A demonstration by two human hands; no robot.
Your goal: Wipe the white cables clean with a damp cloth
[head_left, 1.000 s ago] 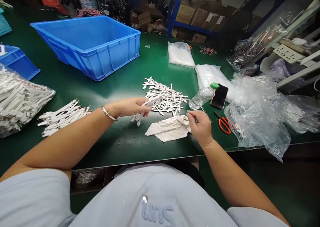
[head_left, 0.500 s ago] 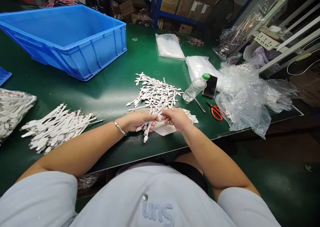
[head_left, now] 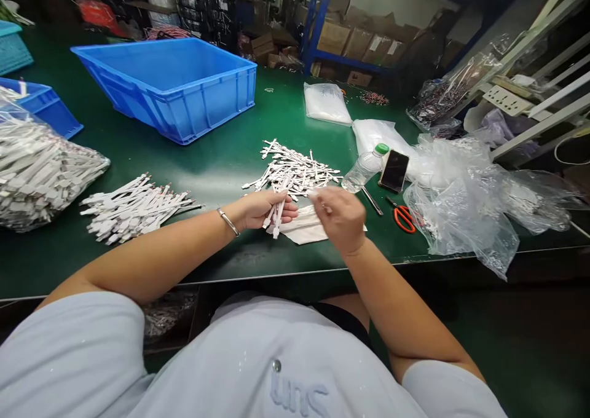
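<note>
My left hand [head_left: 260, 209] is closed round a few short white cables [head_left: 277, 220] with flat connector ends, which stick out past the fingers toward me. To its right, my right hand [head_left: 342, 216] is raised over a white cloth [head_left: 306, 230], fingers curled in a pinch. A pale blur shows at those fingertips, too smeared to name. Just beyond both hands lies a loose pile of white cables [head_left: 297, 166] on the green table. Farther left, by my left forearm, is a second pile of white cables [head_left: 133, 209] with wider connectors.
A blue crate [head_left: 207, 104] stands at the back left, and a plastic bag full of white cables [head_left: 46, 172] at far left. To the right are a water bottle [head_left: 362, 171], a phone [head_left: 394, 171], red-handled scissors [head_left: 404, 219] and crumpled clear bags [head_left: 465, 190].
My right hand has drawn away from the left, to the right. My left hand keeps its cables, which now point more nearly toward me. The camera view has shifted leftward and up.
</note>
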